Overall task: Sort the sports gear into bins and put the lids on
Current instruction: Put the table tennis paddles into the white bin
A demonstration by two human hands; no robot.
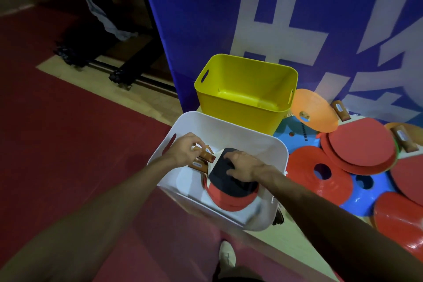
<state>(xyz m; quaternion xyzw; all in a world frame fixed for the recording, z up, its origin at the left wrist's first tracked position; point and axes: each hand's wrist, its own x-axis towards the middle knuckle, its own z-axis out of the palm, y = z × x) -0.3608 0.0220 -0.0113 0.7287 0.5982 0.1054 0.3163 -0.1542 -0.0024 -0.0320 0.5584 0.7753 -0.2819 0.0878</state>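
Pinching a paddle handle [205,156] with our left hand [185,149], we are pressing our right hand [243,165] flat on the black paddle [225,182], settling the stack inside the white bin [229,121]. Right of this grip, loose paddles [361,142] and cones [303,168] are waiting; the next reach probably goes there.

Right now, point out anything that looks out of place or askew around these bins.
Nothing looks broken or spilled. Right of the white bin, red paddles and flat cones overlap in one unsorted heap, some tilted across others. The yellow bin stands empty as far as its inside shows.
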